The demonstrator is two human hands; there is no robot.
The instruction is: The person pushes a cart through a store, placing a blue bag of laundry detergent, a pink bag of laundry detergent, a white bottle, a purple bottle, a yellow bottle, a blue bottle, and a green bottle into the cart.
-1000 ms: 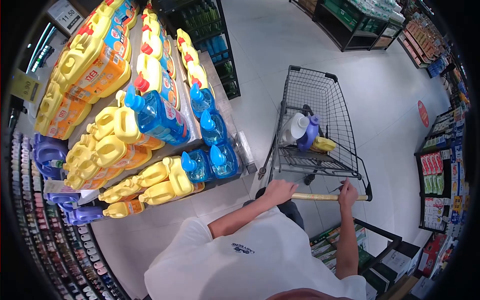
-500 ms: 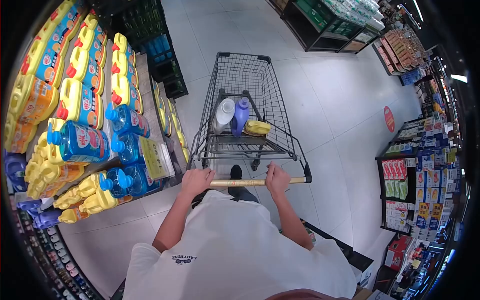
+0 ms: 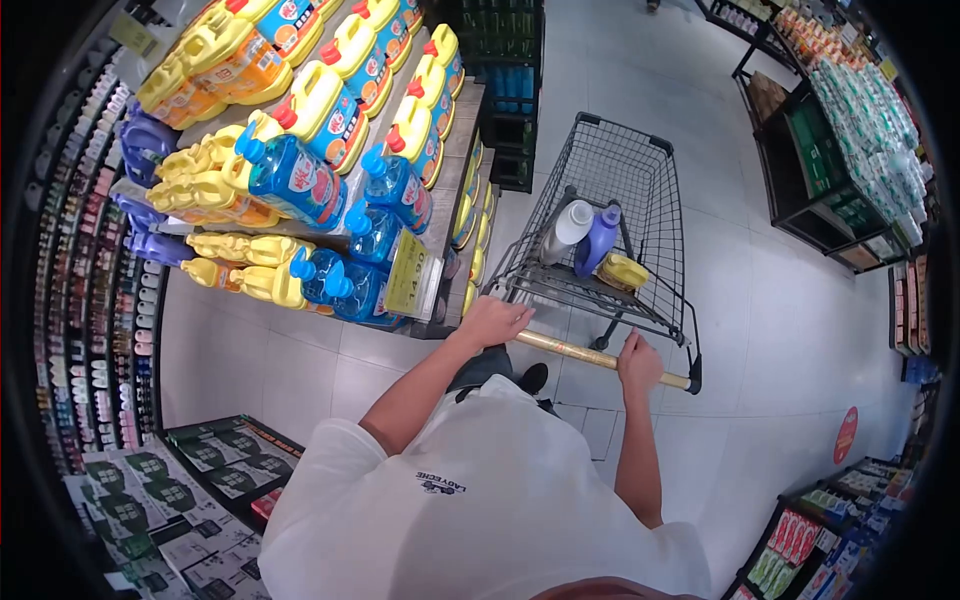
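Note:
My left hand (image 3: pixel 496 321) is wrapped round the left part of the tan handlebar (image 3: pixel 570 350) of a black wire shopping cart (image 3: pixel 625 165). Further right on the same bar, my right hand (image 3: pixel 639 363) is closed around it. Inside the cart, near the handle end, a white bottle (image 3: pixel 567 232), a purple bottle (image 3: pixel 598 242) and a yellow jug (image 3: pixel 622 271) stand or lean side by side. My fingers partly hide the bar.
On the left, a display shelf (image 3: pixel 450 290) carries several yellow jugs (image 3: pixel 330 105) and blue pump bottles (image 3: pixel 297 180), with a yellow price sign (image 3: pixel 410 275) at its corner. Stacked green-and-white packs (image 3: pixel 870 140) stand at the right. Tiled floor (image 3: pixel 740 330) surrounds the cart.
The cart and both hands have shifted right in the view, and the cart now points at a slant. The jug display has also moved right, and more shelves show on the left.

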